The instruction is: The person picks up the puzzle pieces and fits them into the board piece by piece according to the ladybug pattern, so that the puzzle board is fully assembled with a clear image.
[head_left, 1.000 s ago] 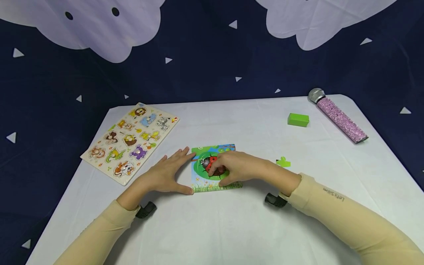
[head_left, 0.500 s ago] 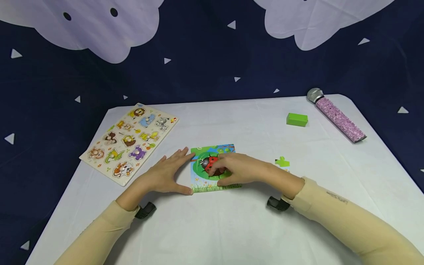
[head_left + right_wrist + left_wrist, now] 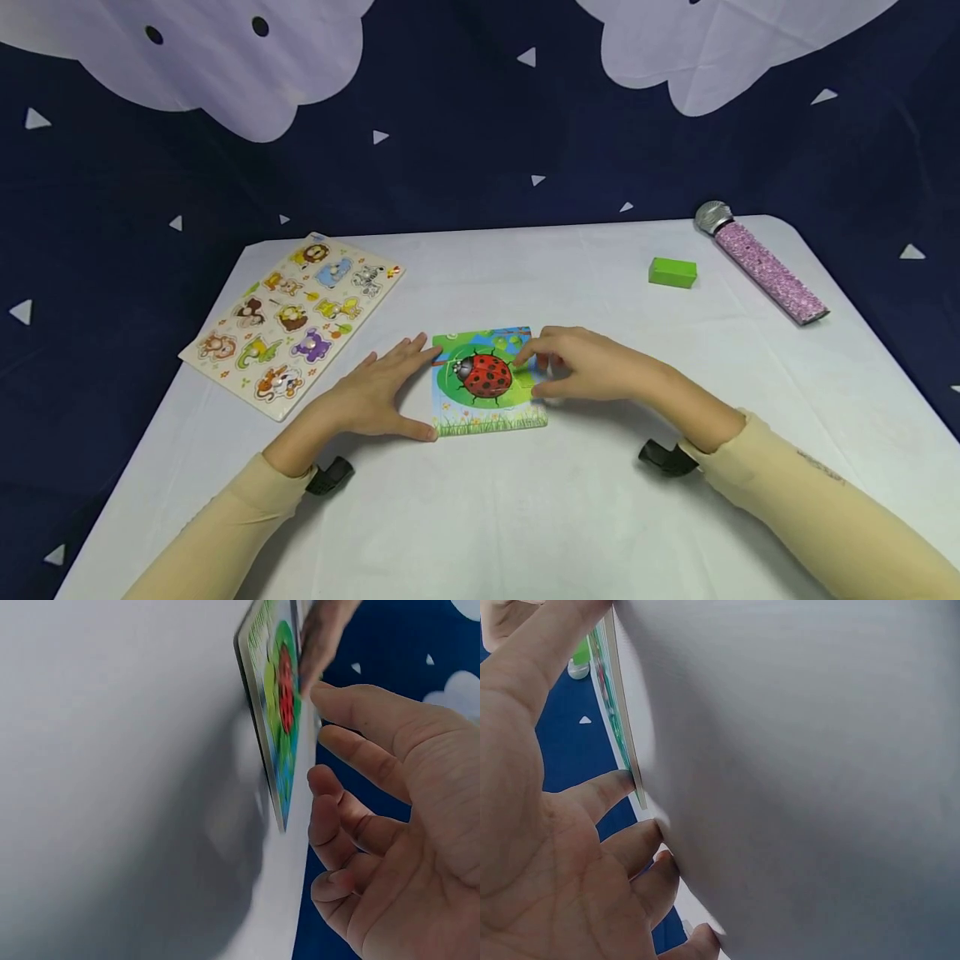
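Observation:
A square ladybug puzzle (image 3: 486,379) lies flat on the white table, its red ladybug set on a green leaf. My left hand (image 3: 375,390) is spread along the puzzle's left side, thumb at the near corner and index fingertip at the upper left edge. Over the right side hovers my right hand (image 3: 588,362), thumb and index apart, the fingertips close above a pale green patch right of the ladybug. In the right wrist view, the fingers of the right hand (image 3: 405,802) are loosely bent with nothing between them, beside the puzzle (image 3: 279,712).
At the left back lies an animal peg puzzle board (image 3: 292,325). A green block (image 3: 672,272) and a pink glittery microphone (image 3: 765,265) lie at the right back. Black wrist cameras sit under the wrists. A dark patterned cloth (image 3: 465,108) hangs behind the table.
My right hand has moved right, off the ladybug to the puzzle's right edge, and its fingers have spread. The forearm now covers where a loose green piece lay. The left hand stays put.

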Tool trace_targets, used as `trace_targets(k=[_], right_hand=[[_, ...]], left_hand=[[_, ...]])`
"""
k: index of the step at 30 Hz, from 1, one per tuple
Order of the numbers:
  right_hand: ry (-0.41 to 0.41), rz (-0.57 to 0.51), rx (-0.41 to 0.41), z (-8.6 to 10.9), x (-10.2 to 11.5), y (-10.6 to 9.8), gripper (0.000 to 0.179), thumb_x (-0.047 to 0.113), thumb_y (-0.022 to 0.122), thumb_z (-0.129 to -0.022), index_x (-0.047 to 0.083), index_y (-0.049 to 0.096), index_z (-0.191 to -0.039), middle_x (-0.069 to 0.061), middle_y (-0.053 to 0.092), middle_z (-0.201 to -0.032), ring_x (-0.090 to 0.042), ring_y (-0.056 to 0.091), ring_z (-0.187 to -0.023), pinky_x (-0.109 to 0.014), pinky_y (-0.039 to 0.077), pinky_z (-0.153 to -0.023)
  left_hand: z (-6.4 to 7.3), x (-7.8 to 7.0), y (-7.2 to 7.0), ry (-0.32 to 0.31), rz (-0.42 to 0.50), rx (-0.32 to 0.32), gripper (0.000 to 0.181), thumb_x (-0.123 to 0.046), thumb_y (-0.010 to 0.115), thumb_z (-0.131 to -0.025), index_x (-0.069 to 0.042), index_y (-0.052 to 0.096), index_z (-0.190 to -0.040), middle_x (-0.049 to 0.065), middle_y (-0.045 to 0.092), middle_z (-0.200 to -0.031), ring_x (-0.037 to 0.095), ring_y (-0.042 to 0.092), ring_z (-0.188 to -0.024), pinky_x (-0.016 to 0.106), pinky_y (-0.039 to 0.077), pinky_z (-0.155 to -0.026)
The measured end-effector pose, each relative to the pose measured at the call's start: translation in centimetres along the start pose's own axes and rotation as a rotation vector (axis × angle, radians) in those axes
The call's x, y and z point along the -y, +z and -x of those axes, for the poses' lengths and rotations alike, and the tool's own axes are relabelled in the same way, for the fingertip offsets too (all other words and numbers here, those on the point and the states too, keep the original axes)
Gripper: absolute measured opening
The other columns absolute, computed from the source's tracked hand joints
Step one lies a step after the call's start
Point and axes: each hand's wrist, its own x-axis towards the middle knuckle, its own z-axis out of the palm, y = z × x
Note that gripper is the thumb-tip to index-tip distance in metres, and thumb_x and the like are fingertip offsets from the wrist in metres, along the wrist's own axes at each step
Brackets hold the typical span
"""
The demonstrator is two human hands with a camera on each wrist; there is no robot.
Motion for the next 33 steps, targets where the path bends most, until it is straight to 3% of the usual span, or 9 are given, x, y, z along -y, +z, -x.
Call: trace_targets(k=[6,20,33], right_hand=[[0.062,-0.007,-0.051,1.6,-1.2,-0.8,0.042,0.024,0.084,-0.093,0.018,0.074,-0.133,-0.001,0.069,-0.104,-0.019,0.062,-0.094,-0.036,0.053,-0.085],[0.182,-0.005,-0.16,6.6,-2.5,-2.5,0.048,0.028,0.086,-0.093,0.02,0.071,-0.138,-0.001,0.069,-0.11,-0.019,0.06,-0.096,-0.029,0.051,-0.08],[0.286,0.07,-0.182,9.8,-4.9,-2.9,0.061,0.034,0.092,-0.086,0.016,0.07,-0.14,-0.003,0.068,-0.112,-0.015,0.058,-0.095,-0.034,0.049,-0.082]], left_hand=[[-0.1,0.0,0.0,-0.002,0.001,0.005,0.124,-0.062,0.09,-0.077,-0.02,0.025,-0.173,0.011,0.01,-0.182,0.039,0.012,-0.169,0.073,0.011,-0.132],[0.0,0.1,0.0,-0.002,0.0,0.005,0.123,-0.063,0.089,-0.078,-0.02,0.025,-0.173,0.012,0.011,-0.182,0.039,0.012,-0.169,0.073,0.011,-0.132],[-0.1,0.0,0.0,-0.001,-0.004,0.01,0.122,-0.062,0.089,-0.078,-0.02,0.025,-0.173,0.012,0.011,-0.182,0.039,0.012,-0.169,0.073,0.011,-0.132]])
